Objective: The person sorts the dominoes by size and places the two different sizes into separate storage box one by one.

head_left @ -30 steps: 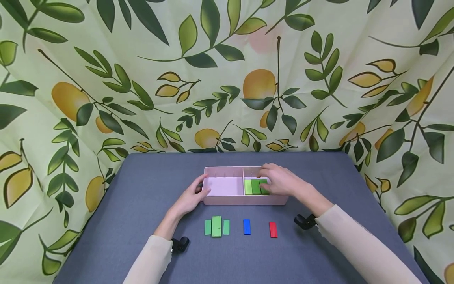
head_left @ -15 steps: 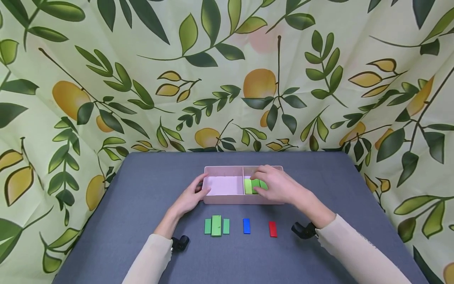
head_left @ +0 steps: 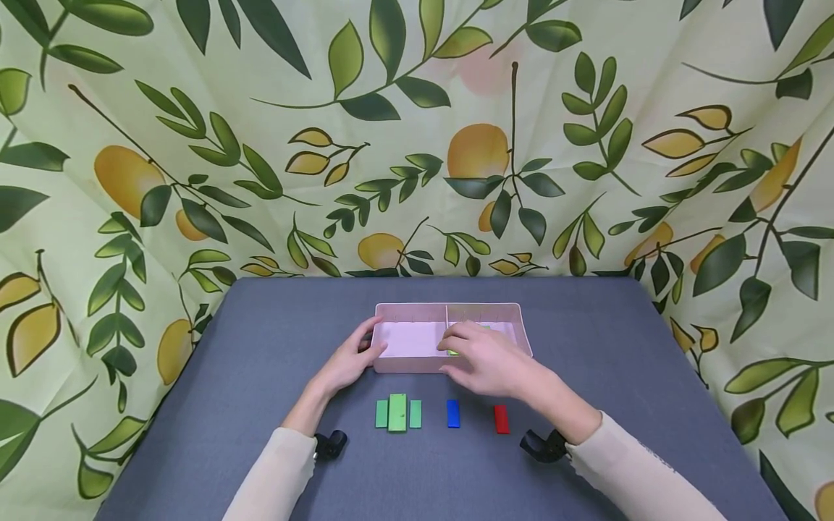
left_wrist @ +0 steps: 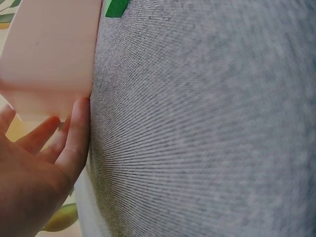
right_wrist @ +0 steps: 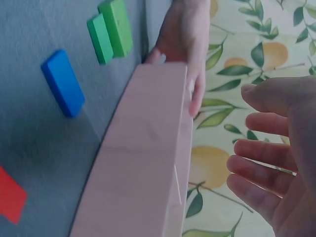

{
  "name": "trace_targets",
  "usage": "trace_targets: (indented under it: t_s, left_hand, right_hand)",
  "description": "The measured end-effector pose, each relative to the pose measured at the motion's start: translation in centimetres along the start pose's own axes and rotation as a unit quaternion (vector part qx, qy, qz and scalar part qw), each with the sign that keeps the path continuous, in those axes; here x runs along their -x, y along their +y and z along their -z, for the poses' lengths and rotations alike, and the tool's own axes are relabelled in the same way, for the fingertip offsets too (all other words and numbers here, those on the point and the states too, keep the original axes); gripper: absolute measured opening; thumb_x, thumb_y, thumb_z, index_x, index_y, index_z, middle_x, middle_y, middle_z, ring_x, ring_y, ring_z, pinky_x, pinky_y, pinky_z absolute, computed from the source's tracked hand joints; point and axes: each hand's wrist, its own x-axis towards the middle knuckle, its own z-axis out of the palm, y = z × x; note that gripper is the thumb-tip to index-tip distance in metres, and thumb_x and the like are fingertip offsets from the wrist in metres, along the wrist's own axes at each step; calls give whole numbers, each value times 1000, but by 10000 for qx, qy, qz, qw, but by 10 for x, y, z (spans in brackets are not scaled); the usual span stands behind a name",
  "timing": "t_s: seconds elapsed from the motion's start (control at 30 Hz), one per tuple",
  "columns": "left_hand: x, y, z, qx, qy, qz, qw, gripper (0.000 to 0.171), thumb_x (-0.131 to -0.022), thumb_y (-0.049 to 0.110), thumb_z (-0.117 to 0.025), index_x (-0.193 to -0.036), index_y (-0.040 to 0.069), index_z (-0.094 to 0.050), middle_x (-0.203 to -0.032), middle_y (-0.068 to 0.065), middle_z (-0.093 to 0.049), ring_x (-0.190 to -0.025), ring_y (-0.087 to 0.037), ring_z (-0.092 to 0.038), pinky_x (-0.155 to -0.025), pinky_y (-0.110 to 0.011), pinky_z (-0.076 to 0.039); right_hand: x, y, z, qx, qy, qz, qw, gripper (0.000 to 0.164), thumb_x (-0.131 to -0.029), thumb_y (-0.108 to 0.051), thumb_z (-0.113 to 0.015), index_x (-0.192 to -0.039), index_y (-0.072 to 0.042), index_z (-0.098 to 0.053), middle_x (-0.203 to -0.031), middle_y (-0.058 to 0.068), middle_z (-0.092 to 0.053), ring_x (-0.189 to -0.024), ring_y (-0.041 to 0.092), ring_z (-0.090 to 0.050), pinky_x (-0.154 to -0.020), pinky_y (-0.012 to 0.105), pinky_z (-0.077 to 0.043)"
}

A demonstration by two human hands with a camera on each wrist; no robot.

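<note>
A pink two-compartment box (head_left: 417,365) stands on the table. My left hand (head_left: 348,362) rests against its left end, with fairly straight fingertips touching the end wall in the left wrist view. My right hand (head_left: 485,359) is over the right compartment and front wall, its fingers loosely bent and apart, holding nothing in the right wrist view. It hides most of the green blocks in that compartment; only a light green sliver (head_left: 453,353) shows under the fingers. The left compartment floor (head_left: 410,339) is bare.
On the table in front of the box lie a large green block (head_left: 397,413) between two smaller green blocks (head_left: 381,414), a blue block (head_left: 453,413) and a red block (head_left: 501,419). A leaf-and-fruit patterned cloth (head_left: 417,145) hangs behind the grey table (head_left: 293,304).
My right hand has moved left and toward the front wall, leaving the right part of the compartment in view and covering the green blocks. The left hand stays at the box's end.
</note>
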Motion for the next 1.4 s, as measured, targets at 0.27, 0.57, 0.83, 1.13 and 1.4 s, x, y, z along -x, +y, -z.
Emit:
trace_targets:
  t_s: [0.27, 0.57, 0.83, 1.13, 1.4]
  left_hand:
    - [0, 2, 0, 41, -25, 15, 10000, 63, -102, 30, -64, -158, 23, -37, -161, -15, -33, -134, -37, -49, -97, -49, -52]
    - [-1, 0, 1, 11, -39, 9, 10000, 62, -103, 31, -63, -158, 25, -36, -161, -14, -33, -134, -37, -48, -97, -46, -53]
    - [-1, 0, 1, -52, -28, 52, 10000, 63, -102, 33, -63, -159, 26, -35, -160, -12, -34, -133, -35, -50, -96, -44, -53]
    - [-1, -1, 1, 72, -99, -11, 9999, 62, -103, 31, -62, -158, 24, -35, -161, -15, -33, -132, -35, -50, -95, -44, -54]
    - [-1, -1, 1, 24, -74, -52, 10000, 62, -103, 30, -61, -159, 23, -35, -160, -15, -34, -131, -34, -51, -94, -43, -54]
  right_hand:
    - [5, -17, -16, 111, -87, 289, 9995, 28, -89, -30, -79, -110, -14, -73, -109, -1, -66, -96, 14, -61, -81, 31, -54]
    - [6, -32, -32, 169, -323, 539, 9979, 29, -90, -34, -76, -110, -14, -73, -108, -2, -64, -97, 14, -61, -83, 31, -54]
    - [5, -40, -47, 238, -467, 705, 9961, 27, -90, -34, -76, -108, -14, -74, -107, -2, -64, -98, 16, -60, -85, 32, -53]
    - [2, -49, -65, 241, -688, 907, 9932, 26, -92, -35, -74, -110, -16, -73, -107, -3, -64, -94, 14, -58, -79, 28, -51]
    - [-2, -56, -81, 459, -733, 1142, 9897, 23, -90, -38, -74, -103, -20, -70, -104, -4, -61, -93, 13, -56, -81, 28, -51]
